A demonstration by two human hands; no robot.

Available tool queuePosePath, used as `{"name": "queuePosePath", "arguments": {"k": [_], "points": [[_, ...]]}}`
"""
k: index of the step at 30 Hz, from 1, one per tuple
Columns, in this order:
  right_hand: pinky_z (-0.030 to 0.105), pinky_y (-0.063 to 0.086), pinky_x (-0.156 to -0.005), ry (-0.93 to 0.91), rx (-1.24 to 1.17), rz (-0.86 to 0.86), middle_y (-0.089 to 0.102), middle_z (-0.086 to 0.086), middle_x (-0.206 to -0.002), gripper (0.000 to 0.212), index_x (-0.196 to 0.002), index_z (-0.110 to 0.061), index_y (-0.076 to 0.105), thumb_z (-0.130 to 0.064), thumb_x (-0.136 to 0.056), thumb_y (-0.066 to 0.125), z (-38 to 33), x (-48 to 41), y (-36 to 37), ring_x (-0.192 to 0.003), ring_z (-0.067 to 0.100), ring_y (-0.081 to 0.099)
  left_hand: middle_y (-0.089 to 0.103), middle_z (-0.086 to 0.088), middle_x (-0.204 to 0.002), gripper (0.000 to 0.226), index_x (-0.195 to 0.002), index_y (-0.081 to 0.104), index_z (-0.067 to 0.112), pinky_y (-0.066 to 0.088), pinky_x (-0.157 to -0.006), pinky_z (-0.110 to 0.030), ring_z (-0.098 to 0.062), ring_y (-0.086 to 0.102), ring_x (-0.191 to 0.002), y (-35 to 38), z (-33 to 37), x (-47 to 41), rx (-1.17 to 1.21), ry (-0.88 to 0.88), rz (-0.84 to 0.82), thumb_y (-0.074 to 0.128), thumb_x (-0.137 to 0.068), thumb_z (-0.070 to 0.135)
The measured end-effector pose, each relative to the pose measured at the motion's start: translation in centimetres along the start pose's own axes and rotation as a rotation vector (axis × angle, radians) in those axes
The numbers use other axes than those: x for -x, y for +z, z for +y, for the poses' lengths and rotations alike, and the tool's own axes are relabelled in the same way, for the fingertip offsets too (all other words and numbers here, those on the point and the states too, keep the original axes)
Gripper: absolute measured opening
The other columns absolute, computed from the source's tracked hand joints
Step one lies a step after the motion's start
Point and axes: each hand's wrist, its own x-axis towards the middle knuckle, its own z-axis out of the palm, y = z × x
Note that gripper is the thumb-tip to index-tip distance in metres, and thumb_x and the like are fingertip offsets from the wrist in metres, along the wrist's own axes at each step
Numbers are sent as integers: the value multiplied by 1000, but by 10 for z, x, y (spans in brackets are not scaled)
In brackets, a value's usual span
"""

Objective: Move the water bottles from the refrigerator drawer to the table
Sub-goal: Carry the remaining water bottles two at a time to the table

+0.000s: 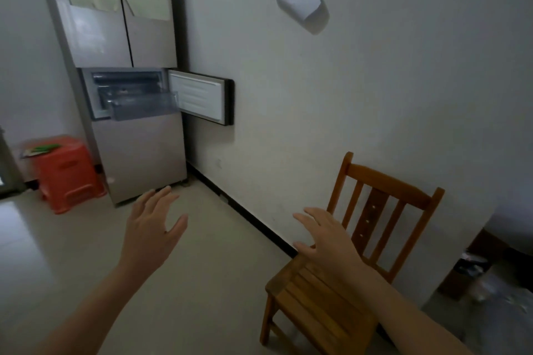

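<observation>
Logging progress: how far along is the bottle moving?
Done: the refrigerator door is swung open and the drawer is pulled out. In hand: nothing; left hand and right hand are open and empty. Left: fetching bottles, though none shows in the drawer from here.

refrigerator drawer (141,108): contents too blurred to tell | refrigerator (138,147): top cut off | clutter (473,268): blurred

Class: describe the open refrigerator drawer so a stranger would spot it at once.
Start at the tall beige refrigerator in the room's corner. Midway up, beside its small white-lined door swung open, sits the clear plastic drawer, the one pulled furthest forward.
</observation>
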Motion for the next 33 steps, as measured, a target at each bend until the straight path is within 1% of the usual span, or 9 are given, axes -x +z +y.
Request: {"name": "queuePosePath", "arguments": {"k": [4, 6, 8, 14, 17, 19, 21, 29, 33], "points": [[44, 33, -108, -70, 45, -31, 37, 10, -144, 59, -139, -18, 39, -41, -87, 54, 20, -75, 0, -134, 24, 33, 57, -20, -123, 62, -114, 59, -1, 35, -99, -51, -41, 44, -119, 31, -8, -56, 15, -46, 31, 42, -75, 44], [49, 53, -82, -113, 25, -7, 59, 17, -120, 57, -122, -12, 58, -41, -73, 60, 25, -115, -2, -111, 32, 58, 56, -21, -125, 53, -115, 58, -1, 34, -99, -51, -42, 42, -121, 40, -10, -82, 29, -69, 56, 54, -75, 33], [43, 55, -71, -140, -12, 25, 65, 16, -109, 55, -113, -11, 63, -39, -66, 63, 29, -145, 1, -99, 33, 64, 56, -21, -124, 50, -115, 58, -2, 34, -98, -52, -43, 42, -121, 48, -13, -100, 19, -72, 79, 58, -72, 25], [46, 46, -89, -233, -65, 29, 55, 16, -127, 61, -126, -12, 55, -42, -72, 55, 38, -205, 27, -120, 32, 51, 59, -21, -121, 64, -112, 61, 0, 37, -96, -51, -41, 45, -116, 67, -38, -125, -58, -115, 113, 39, -74, 46], [36, 30, -105, -234, -140, 14, 39, 9, -143, 69, -137, -17, 42, -47, -75, 45, 42, -242, 37, -134, 21, 33, 58, -21, -122, 60, -114, 60, 0, 38, -95, -53, -43, 45, -118, 79, -49, -140, -102, -155, 120, 46, -76, 44], [32, 27, -106, -270, -173, 32, 36, 8, -144, 68, -139, -18, 39, -46, -78, 50, 48, -266, 44, -135, 20, 30, 56, -21, -125, 47, -116, 58, 0, 35, -98, -52, -42, 42, -121, 89, -53, -155, -111, -186, 136, 67, -77, 26], [30, 26, -106, -301, -185, 40, 34, 7, -145, 62, -140, -18, 37, -39, -85, 59, 55, -290, 48, -136, 18, 28, 55, -21, -126, 47, -117, 57, -1, 33, -100, -51, -41, 40, -122, 100, -53, -175, -110, -198, 140, 73, -74, 9], [31, 26, -105, -411, -127, 111, 32, 7, -147, 61, -142, -19, 33, -35, -88, 57, 91, -424, 48, -136, 19, 27, 53, -16, -128, 53, -120, 55, 5, 32, -100, -46, -35, 38, -124, 138, -52, -283, -109, -215, 204, 53, -75, 33], [41, 38, -97, -504, -147, 154, 49, 17, -132, 60, -132, -12, 49, -28, -78, 70, 92, -473, 65, -125, 30, 45, 50, -17, -132, 47, -122, 54, 2, 30, -103, -47, -36, 35, -127, 157, -63, -310, -124, -275, 240, 69, -80, 16]]}}
